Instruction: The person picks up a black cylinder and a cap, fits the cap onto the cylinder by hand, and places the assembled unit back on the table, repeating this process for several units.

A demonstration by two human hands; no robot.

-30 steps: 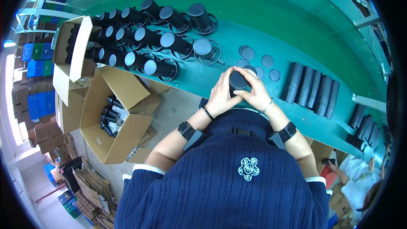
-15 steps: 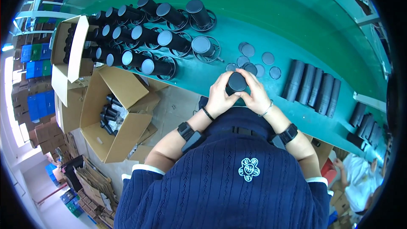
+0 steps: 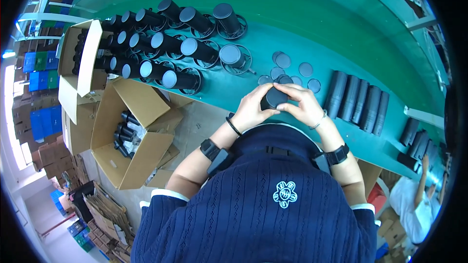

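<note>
My left hand (image 3: 251, 107) is wrapped round the left side of a black cylinder (image 3: 276, 98) with a flat round top, held upright at the near edge of the green table. My right hand (image 3: 304, 106) grips the opposite side, its fingers and thumb at the rim of the top. The lower part of the cylinder is hidden. Just beyond the fingers lie several loose grey discs (image 3: 306, 69), some overlapping. Whether the held cylinder's top is one of these discs, I cannot tell.
Rows of capped black cylinders on ring-shaped bases (image 3: 233, 56) stand at the left of the table (image 3: 273, 34). Long black tubes (image 3: 351, 98) lie at the right. Open cardboard boxes (image 3: 141, 160) with black parts stand at the left. A person in white (image 3: 414, 209) is at the far right.
The cylinder has shifted slightly right between my hands, and my right fingers have moved right along its rim. At the far right, the other person has raised an arm.
</note>
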